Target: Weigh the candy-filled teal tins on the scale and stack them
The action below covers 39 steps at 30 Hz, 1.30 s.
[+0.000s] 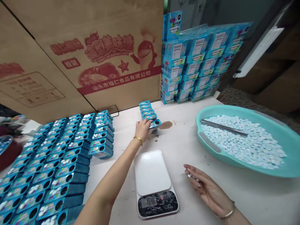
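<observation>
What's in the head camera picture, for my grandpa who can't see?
A person's left hand grasps a blue box over a white tabletop, while the right hand holds small white pieces. Between them sits a white scale; many more boxes stand left, a turquoise basin of pale pieces right.

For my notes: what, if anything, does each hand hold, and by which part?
The left hand touches the left end of a blue container; whether it grips is unclear. The right hand holds white candies between fingertips.
</observation>
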Tool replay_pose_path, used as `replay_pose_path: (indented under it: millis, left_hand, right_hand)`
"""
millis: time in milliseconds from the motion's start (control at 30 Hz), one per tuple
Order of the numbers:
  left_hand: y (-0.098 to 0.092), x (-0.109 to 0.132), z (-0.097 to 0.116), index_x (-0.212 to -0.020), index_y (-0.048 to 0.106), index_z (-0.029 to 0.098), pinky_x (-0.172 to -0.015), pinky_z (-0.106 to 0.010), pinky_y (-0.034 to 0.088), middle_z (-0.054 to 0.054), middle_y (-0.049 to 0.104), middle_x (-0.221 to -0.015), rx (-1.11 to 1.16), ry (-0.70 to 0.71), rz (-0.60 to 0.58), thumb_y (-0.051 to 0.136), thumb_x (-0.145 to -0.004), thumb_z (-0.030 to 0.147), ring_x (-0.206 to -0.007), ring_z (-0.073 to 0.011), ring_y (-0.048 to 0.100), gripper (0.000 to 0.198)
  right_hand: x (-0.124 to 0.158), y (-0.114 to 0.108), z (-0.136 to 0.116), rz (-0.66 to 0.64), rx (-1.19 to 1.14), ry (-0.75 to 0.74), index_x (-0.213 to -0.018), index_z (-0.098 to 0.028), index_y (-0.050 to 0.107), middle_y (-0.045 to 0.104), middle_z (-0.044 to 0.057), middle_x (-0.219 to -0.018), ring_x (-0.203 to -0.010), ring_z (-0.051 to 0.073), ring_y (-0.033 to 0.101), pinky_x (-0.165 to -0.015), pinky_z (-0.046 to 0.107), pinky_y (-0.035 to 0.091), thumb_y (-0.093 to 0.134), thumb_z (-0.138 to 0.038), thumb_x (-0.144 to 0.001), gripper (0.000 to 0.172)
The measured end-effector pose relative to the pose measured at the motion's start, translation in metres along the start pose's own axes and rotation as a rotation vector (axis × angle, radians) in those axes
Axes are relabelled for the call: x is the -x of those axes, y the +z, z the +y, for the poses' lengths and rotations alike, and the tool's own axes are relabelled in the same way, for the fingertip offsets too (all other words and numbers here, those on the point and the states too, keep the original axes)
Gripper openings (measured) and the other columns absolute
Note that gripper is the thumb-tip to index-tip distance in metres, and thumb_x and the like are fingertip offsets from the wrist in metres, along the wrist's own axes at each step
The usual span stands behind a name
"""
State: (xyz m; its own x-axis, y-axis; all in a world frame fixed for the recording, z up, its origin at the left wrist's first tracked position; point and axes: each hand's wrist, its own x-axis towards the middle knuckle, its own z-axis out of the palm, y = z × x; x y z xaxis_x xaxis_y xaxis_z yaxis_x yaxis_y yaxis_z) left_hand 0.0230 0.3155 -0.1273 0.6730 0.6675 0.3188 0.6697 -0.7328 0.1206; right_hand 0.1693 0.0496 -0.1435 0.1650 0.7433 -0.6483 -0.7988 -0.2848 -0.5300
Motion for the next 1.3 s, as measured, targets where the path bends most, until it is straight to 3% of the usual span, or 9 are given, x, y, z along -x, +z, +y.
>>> replay_pose_path:
  millis: [100, 200, 400, 567, 700, 800, 933, 1100, 1300]
  left_hand:
    - [0.012, -0.006, -0.006, -0.12, 0.053, 0.024, -0.08, -0.039, 0.034, -0.011, 0.054, -0.116, -0.081, -0.027, 0.051, 0.057, -0.082, 0.038, -0.101, -0.0274, 0.048, 0.041]
    - [0.004, 0.005, -0.004, -0.127, 0.048, 0.023, -0.084, -0.04, 0.034, -0.013, 0.049, -0.126, -0.077, -0.032, 0.098, 0.056, -0.082, 0.042, -0.107, -0.0281, 0.046, 0.049]
    - [-0.066, 0.094, -0.013, -0.123, 0.048, 0.019, -0.093, -0.038, 0.033, -0.012, 0.052, -0.122, -0.105, -0.197, 0.206, 0.053, -0.084, 0.041, -0.112, -0.0244, 0.046, 0.045]
    - [-0.109, 0.171, -0.049, -0.098, 0.06, 0.02, -0.091, -0.048, 0.035, -0.013, 0.05, -0.125, -0.437, -0.54, 0.012, 0.064, -0.074, 0.028, -0.117, -0.0324, 0.042, 0.026]
    - [-0.114, 0.187, -0.06, -0.083, 0.061, 0.022, -0.097, -0.055, 0.029, -0.01, 0.048, -0.129, -0.513, -0.415, -0.104, 0.059, -0.078, 0.019, -0.122, -0.0324, 0.038, 0.007]
    - [-0.125, 0.177, -0.037, -0.083, 0.06, 0.022, -0.096, -0.05, 0.033, -0.008, 0.055, -0.117, -0.445, -0.246, -0.142, 0.054, -0.083, 0.021, -0.111, -0.0276, 0.048, 0.006]
    - [-0.145, 0.151, 0.024, -0.089, 0.059, 0.02, -0.073, -0.036, 0.044, -0.008, 0.058, -0.098, -0.306, -0.051, -0.272, 0.049, -0.088, 0.03, -0.086, -0.0216, 0.055, 0.014]
    - [-0.133, 0.122, 0.092, -0.092, 0.058, 0.018, -0.067, -0.032, 0.042, -0.007, 0.059, -0.092, -0.233, 0.16, -0.415, 0.049, -0.088, 0.026, -0.082, -0.0205, 0.056, 0.013]
    - [-0.115, 0.107, 0.106, -0.103, 0.053, 0.017, -0.074, -0.033, 0.044, -0.007, 0.061, -0.1, -0.145, 0.182, -0.433, 0.058, -0.083, 0.031, -0.09, -0.0226, 0.057, 0.026]
  right_hand:
    - [-0.003, 0.001, 0.002, 0.019, -0.026, 0.022, -0.093, -0.013, 0.069, 0.063, 0.002, -0.079, -0.045, -0.001, 0.038, -0.04, 0.009, 0.038, 0.082, -0.024, -0.06, 0.037]
    - [-0.003, 0.007, 0.004, 0.003, -0.049, 0.06, -0.093, -0.013, 0.069, 0.063, 0.002, -0.078, -0.045, -0.001, 0.039, -0.039, 0.009, 0.039, 0.081, -0.021, -0.061, 0.036]
    - [0.003, 0.003, 0.006, 0.127, -0.133, 0.173, -0.101, -0.016, 0.067, 0.064, 0.003, -0.084, -0.046, 0.003, 0.042, -0.048, 0.014, 0.051, 0.069, -0.017, -0.071, 0.03]
    - [0.003, 0.001, 0.019, 0.145, -0.176, 0.231, -0.101, -0.017, 0.065, 0.064, 0.004, -0.087, -0.051, 0.004, 0.047, -0.05, 0.015, 0.053, 0.06, -0.012, -0.075, 0.027]
    - [0.014, 0.016, 0.03, -0.051, -0.107, 0.165, -0.097, -0.018, 0.067, 0.062, 0.0, -0.079, -0.051, 0.003, 0.043, -0.046, 0.012, 0.047, 0.074, -0.013, -0.064, 0.034]
    - [0.024, 0.022, 0.032, -0.164, 0.011, 0.097, -0.095, -0.018, 0.068, 0.058, -0.001, -0.072, -0.053, 0.003, 0.043, -0.048, 0.011, 0.045, 0.079, -0.017, -0.063, 0.034]
    - [0.033, 0.012, 0.031, -0.203, 0.101, 0.097, -0.093, -0.016, 0.068, 0.048, -0.004, -0.058, -0.043, 0.001, 0.029, -0.034, 0.009, 0.028, 0.077, -0.023, -0.067, 0.029]
    - [0.043, -0.001, 0.036, -0.186, 0.096, 0.122, -0.083, -0.013, 0.07, 0.057, 0.0, -0.07, -0.04, -0.003, 0.023, -0.033, 0.009, 0.022, 0.079, -0.025, -0.063, 0.026]
    - [0.052, -0.012, 0.036, -0.146, 0.033, 0.132, -0.08, -0.013, 0.069, 0.059, 0.003, -0.075, -0.039, -0.002, 0.027, -0.033, 0.013, 0.027, 0.073, -0.027, -0.069, 0.018]
